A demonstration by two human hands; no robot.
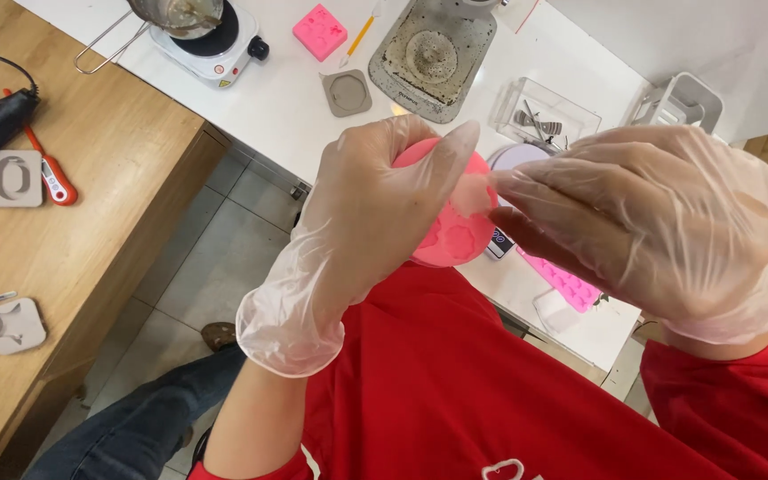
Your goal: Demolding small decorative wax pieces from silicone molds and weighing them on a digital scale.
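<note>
Left hand: the person's left hand [362,222], in a clear disposable glove, is wrapped around a round pink silicone mould [452,233], thumb laid across its upper rim, fingers curled behind it out of sight.
Right hand: the gloved right hand [660,222] comes in from the right, fingertips [501,182] pinched together on a small pale translucent piece [471,194] at the mould's upper right edge.
Where the mould is: held in the air above the near edge of the white desk [286,107] and over the person's red shirt [455,382], resting on nothing.
Key relation: the pale piece lies directly left of the right fingertips and just under the tip of the left thumb; the mould's cavity face is turned towards the camera and the right hand, so the right hand is the nearer one to the piece while the left merely steadies.
Axis: the right fingers point roughly level, right to left, across the mould face.
On the white desk: a small electric hotplate [211,40] with a metal pot at the far left corner, a square pink mould [320,32], a grey square mould [347,92], a grimy grey slab [433,58], a clear plastic box [544,111].
By the near right edge: a flat pink tray mould [566,283], partly hidden beneath the right hand.
On the wooden table at left: a red probe thermometer [51,173] and grey moulds [12,178].
</note>
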